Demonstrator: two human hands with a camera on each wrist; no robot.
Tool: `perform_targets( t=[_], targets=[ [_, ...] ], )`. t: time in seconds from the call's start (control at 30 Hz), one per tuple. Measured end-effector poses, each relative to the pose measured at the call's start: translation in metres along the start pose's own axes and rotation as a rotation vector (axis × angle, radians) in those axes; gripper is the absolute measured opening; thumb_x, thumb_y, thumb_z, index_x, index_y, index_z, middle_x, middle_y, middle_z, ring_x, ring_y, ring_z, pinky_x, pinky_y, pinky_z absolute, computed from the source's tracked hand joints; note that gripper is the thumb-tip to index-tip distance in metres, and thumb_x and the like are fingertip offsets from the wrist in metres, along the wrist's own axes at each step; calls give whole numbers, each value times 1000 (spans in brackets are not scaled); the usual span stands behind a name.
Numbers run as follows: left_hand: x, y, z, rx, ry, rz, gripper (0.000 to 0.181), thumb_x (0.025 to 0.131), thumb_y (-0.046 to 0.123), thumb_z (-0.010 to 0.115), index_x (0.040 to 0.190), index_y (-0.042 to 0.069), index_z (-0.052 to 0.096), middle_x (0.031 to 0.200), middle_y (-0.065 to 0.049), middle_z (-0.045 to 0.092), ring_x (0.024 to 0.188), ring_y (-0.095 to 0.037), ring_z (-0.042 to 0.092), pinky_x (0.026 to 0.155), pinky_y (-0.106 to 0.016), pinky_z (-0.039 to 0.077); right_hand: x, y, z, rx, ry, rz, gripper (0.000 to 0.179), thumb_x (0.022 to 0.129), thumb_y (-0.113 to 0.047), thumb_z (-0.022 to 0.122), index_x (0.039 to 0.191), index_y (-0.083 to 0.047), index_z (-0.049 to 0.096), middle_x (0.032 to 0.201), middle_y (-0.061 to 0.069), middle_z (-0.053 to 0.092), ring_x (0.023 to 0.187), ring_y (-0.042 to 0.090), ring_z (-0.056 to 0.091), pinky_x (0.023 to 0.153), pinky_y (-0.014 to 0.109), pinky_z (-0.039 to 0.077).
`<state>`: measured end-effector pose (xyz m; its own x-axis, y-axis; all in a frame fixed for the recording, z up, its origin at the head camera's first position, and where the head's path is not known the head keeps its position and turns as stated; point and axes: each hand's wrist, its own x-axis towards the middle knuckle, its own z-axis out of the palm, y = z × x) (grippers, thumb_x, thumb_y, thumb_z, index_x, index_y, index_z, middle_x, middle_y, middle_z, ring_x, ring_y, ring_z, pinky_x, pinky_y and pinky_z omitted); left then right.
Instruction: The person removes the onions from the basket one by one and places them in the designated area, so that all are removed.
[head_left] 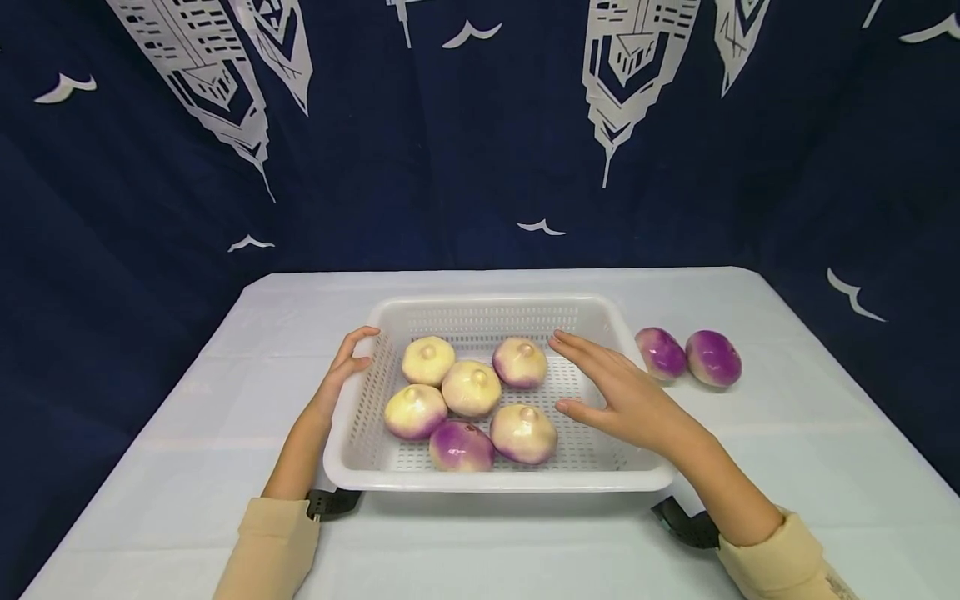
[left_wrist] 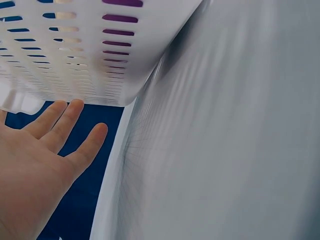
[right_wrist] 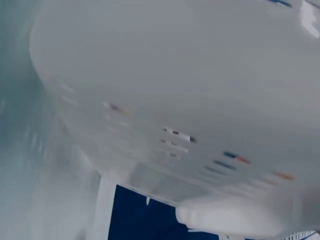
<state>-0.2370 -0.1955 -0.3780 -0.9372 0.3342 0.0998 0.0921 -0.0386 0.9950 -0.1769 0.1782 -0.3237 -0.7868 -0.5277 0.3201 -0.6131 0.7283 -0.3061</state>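
A white perforated plastic basket [head_left: 600, 479] stands on the table with several purple-and-cream turnips [head_left: 471, 389] inside, mostly with their pale ends up. My left hand [head_left: 335, 379] is at the basket's left side, its fingertips right at the rim. In the left wrist view its fingers [left_wrist: 90, 145] are spread and fairly straight beside the slotted wall. Over the right part of the basket hovers my right hand [head_left: 630, 400], thumb and fingers apart, holding nothing. The right wrist view shows the basket wall [right_wrist: 150, 90], blurred, and hides that hand.
Two more turnips [head_left: 713, 358] lie on the white-covered table [head_left: 787, 450], just right of the basket. A dark blue curtain [head_left: 420, 167] with white printed shapes hangs behind the table's far edge.
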Motion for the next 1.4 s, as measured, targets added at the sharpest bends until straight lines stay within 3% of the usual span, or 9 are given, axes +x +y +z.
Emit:
perform_targets(
  t=[0.3,0.6,0.93,1.13,1.4],
  targets=[
    [2,3,2,-2,15,10,46,84,11,27,128,23,28,144,-19,14,128,-44,24,94,-58,36,-1,-3,1,0,-72,2,71,83,-42,59,142,-18,29,147,5,31,133,26,32,105,50,30],
    [-1,2,0,0,3,11,45,84,12,26,124,31,30,141,-19,16,121,-39,30,85,-42,43,13,-10,3,32,-221,-22,73,83,-49,56,143,-18,27,149,4,28,135,26,30,105,48,31],
    [-3,4,2,-8,-6,17,44,84,11,26,122,33,31,140,-17,16,123,-40,29,86,-41,42,24,-23,10,38,-406,17,77,82,-58,51,144,-24,22,152,-1,20,133,28,32,101,51,35],
    [-3,3,2,-2,0,15,43,84,12,27,121,33,31,135,-17,20,114,-33,36,81,-37,46,29,-23,18,163,-482,30,80,81,-58,53,145,-23,21,152,2,17,137,24,24,108,48,27],
    [0,1,1,-2,12,19,45,84,12,27,124,29,30,139,-19,18,119,-38,31,83,-41,44,29,-16,28,243,-553,20,76,84,-47,56,144,-13,23,151,7,21,137,24,23,109,46,25]
  ],
)
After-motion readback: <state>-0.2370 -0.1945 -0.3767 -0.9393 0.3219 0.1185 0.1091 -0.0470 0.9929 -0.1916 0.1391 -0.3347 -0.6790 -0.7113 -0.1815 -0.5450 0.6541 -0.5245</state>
